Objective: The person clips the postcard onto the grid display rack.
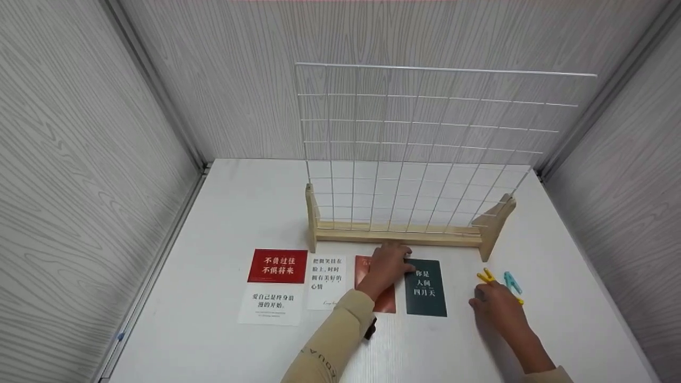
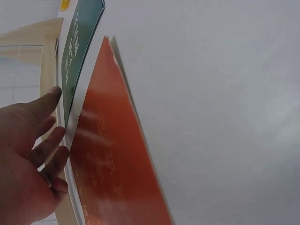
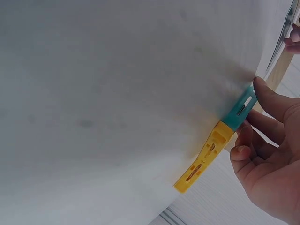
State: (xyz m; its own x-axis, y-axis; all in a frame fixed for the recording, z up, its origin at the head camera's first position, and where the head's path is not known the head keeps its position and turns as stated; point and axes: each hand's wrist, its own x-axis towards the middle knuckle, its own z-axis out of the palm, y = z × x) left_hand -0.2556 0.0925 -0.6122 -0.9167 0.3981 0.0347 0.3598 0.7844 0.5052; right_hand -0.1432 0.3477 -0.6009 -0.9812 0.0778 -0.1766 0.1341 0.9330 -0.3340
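Observation:
My left hand (image 1: 389, 264) lies over the upper part of an orange-red card (image 2: 112, 140). Its loosely curled fingertips are right at the card's top edge, while the thumb comes close to the corner of a dark green card (image 1: 425, 287). Farther right, my right hand (image 1: 500, 306) is low at some clothespins. A teal clothespin (image 3: 240, 110) shows between its thumb and index finger in the right wrist view, end to end with a yellow clothespin (image 3: 204, 157). I cannot tell whether the fingers pinch one of them.
Beyond the cards stands a white wire grid (image 1: 420, 127) in a wooden base (image 1: 399, 236). To the left lie a red card (image 1: 277, 266), a white card (image 1: 270, 314) below it, and another white card (image 1: 326, 292). Grey wood-grain panels (image 1: 80, 159) flank the white table.

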